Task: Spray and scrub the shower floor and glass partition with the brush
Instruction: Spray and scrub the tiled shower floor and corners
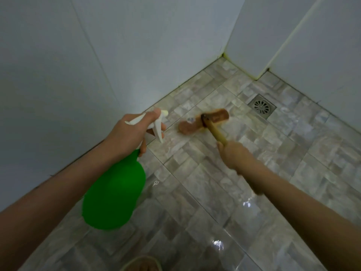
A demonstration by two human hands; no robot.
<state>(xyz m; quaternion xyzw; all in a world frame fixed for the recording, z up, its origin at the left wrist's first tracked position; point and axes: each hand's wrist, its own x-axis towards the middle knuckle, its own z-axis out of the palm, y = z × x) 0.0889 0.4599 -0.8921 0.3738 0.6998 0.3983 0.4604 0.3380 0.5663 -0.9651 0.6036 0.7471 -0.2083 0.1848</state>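
Your left hand is wrapped around the white trigger head of the green spray bottle, left of centre; its opaque body hides whatever is inside. Your right hand is closed around the wooden handle of the brush, whose brown head rests on the wet floor tiles at centre frame, near the drain.

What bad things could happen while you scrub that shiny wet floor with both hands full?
The floor looks wet and glossy, so a foot could slip, and both hands are busy: the left hand holds the spray bottle, the right hand holds the brush. The nozzle points toward the brush, so spray might splash back. Loosened dirt could wash toward the drain nearby.
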